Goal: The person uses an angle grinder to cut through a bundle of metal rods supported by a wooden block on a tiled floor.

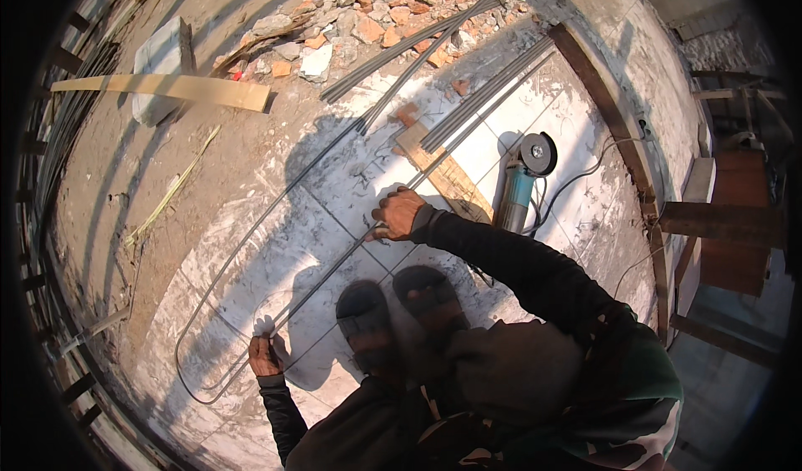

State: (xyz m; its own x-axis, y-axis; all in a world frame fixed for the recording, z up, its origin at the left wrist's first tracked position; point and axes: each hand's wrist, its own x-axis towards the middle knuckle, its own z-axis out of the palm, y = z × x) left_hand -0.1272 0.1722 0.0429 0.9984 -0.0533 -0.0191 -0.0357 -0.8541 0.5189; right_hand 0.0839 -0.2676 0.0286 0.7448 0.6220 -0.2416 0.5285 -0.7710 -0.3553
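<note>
A long thin steel rod (322, 285) runs diagonally over the pale tiled floor, under both hands. My right hand (399, 213) is closed on it ahead of my feet. Lower left, my left hand (265, 356) is closed around the rod, its fingertips in bright sun. A rod bent into a long narrow loop (242, 239) lies on the floor to the left, its rounded end near my left hand. Beyond my right hand, several straight steel rods (484, 99) rest across a wooden plank (447, 170).
An angle grinder (520, 188) with a dark disc lies to the right, its cable trailing away. Broken brick rubble (368, 28) and more rods (401, 49) are ahead. A yellowish board (167, 88) rests on a pale block (163, 57). A dark beam (614, 112) edges the tiles.
</note>
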